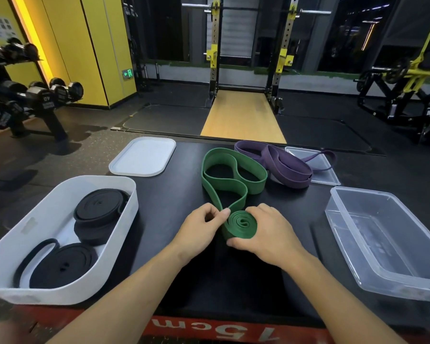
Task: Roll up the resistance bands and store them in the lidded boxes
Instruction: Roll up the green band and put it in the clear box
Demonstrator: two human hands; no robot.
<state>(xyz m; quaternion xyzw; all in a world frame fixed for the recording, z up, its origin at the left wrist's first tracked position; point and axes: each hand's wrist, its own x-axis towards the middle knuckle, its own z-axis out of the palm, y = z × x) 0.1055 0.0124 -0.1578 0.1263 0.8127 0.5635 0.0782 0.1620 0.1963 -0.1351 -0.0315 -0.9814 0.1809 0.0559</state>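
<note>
A green resistance band [233, 173] lies on the black platform, its near end wound into a small roll [241, 223]. My right hand [266, 232] grips that roll from the right and below. My left hand [201, 230] pinches the band's loose strip just left of the roll. A purple band [286, 163] lies loose behind, partly over a clear lid [328, 173]. The white box [67, 194] at left holds two rolled black bands [97, 209]. A clear plastic box [382, 234] stands at right with nothing in it.
A white lid [143, 156] lies at the back left of the platform. A dumbbell rack [30, 95] stands far left, a squat rack [246, 58] straight ahead and a yellow machine [407, 78] at far right. The platform's near edge is red with white lettering.
</note>
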